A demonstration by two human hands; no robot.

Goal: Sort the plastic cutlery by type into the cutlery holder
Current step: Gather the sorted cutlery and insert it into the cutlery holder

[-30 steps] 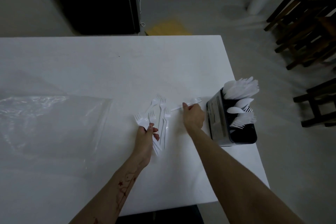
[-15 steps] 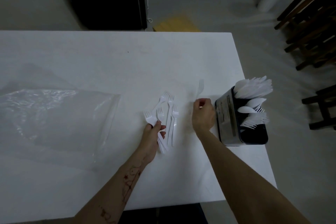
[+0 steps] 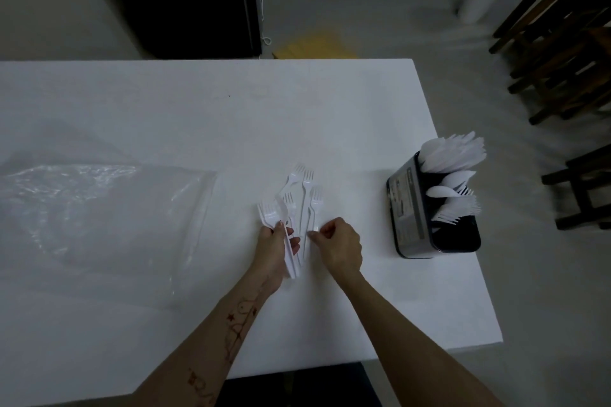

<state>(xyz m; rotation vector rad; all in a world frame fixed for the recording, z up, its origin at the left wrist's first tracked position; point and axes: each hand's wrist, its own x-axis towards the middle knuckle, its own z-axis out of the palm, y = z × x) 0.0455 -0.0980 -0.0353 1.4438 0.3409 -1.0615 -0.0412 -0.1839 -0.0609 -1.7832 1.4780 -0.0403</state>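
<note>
Table (image 3: pixel 198 116): white, seen from above; both bare forearms reach in from the near edge.
Left hand (image 3: pixel 274 249): closed around a bunch of white plastic forks (image 3: pixel 269 213), handles gripped, tines fanned away from the body.
Right hand (image 3: pixel 339 246): fingers curled, thumb and fingertip pinched at the handle of a fork (image 3: pixel 312 211) lying on the table; whether it is truly gripped cannot be told.
Loose forks (image 3: pixel 302 187): a few are laid side by side between the hands, tines pointing away.
Holder (image 3: pixel 411 208): dark box at the table's right edge, well apart from the hands; knives (image 3: pixel 453 152) are stood in the far compartment, spoons (image 3: pixel 444 187) in the middle, forks in the near one.
Bag (image 3: pixel 99 208): clear plastic, spread flat on the left of the table.
</note>
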